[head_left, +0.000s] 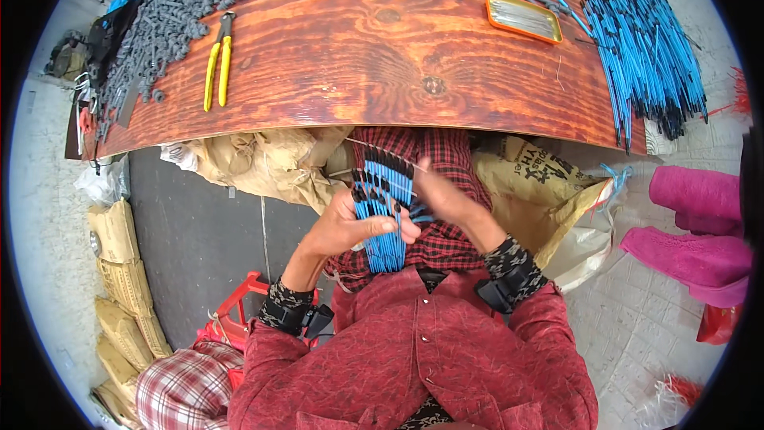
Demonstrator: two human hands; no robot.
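My left hand (342, 227) is closed around a flat bundle of thin blue rods (386, 251) with black tips, held above my lap. The black tips stand in staggered rows at the bundle's far end. A thin, pale wire-like line passes over the tips. Just right of the bundle is my right hand (450, 199), smeared by motion. Its fingers are close to the tips and to a few blue rods beside them, and whether they grip anything is unclear.
A wooden table (342, 64) stands ahead. On it are grey plastic pieces (171, 28), yellow-handled pliers (219, 64), an orange-rimmed tin (524, 17) of thin metal pins, and a heap of blue rods (649, 56). Paper sacks (263, 167) sit below; pink towels (688, 263) are at right.
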